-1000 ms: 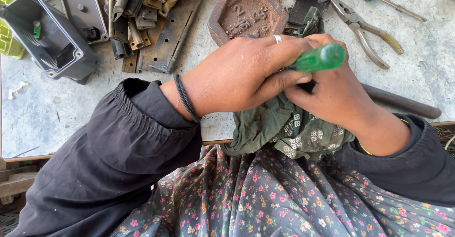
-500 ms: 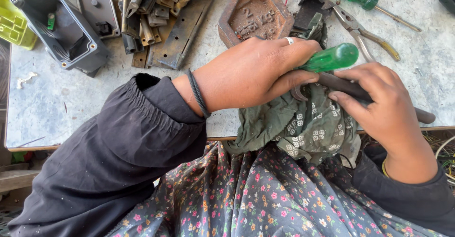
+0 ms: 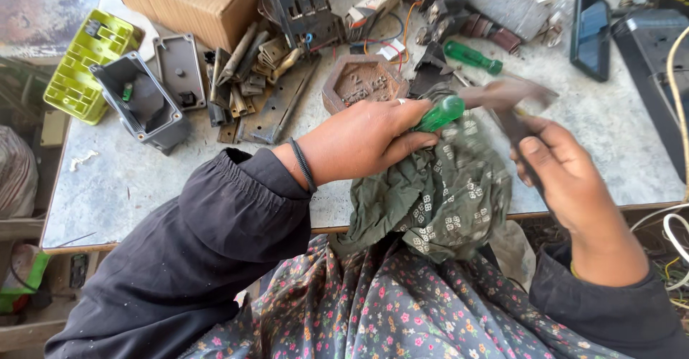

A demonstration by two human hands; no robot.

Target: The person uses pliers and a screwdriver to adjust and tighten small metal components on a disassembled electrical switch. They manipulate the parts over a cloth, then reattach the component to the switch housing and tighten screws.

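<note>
At the near edge of the table [image 3: 143, 187], your left hand [image 3: 366, 140] is clenched around a green-handled screwdriver [image 3: 439, 113], pressing it down into a bundle of green patterned cloth [image 3: 438, 194] that hangs off the table edge over your lap. Your right hand [image 3: 563, 172] is gripping the handle of a hammer [image 3: 509, 97], whose head is blurred above the screwdriver's butt.

Honestly, I'd keep the screwdriver dead upright and your left hand low on the handle so the knuckles stay out of the strike line. Short, square taps on the butt, not big swings, and keep whatever's inside the cloth braced against the table edge so it doesn't skid. I can't see what's wrapped in there.

Versus half a second ago: the hammer was lying low under your left hand with your right hand resting on it; now it's raised and moving. The view's also tipped up, so the dark phone [image 3: 592, 22] and cardboard box [image 3: 194, 4] show.
</note>
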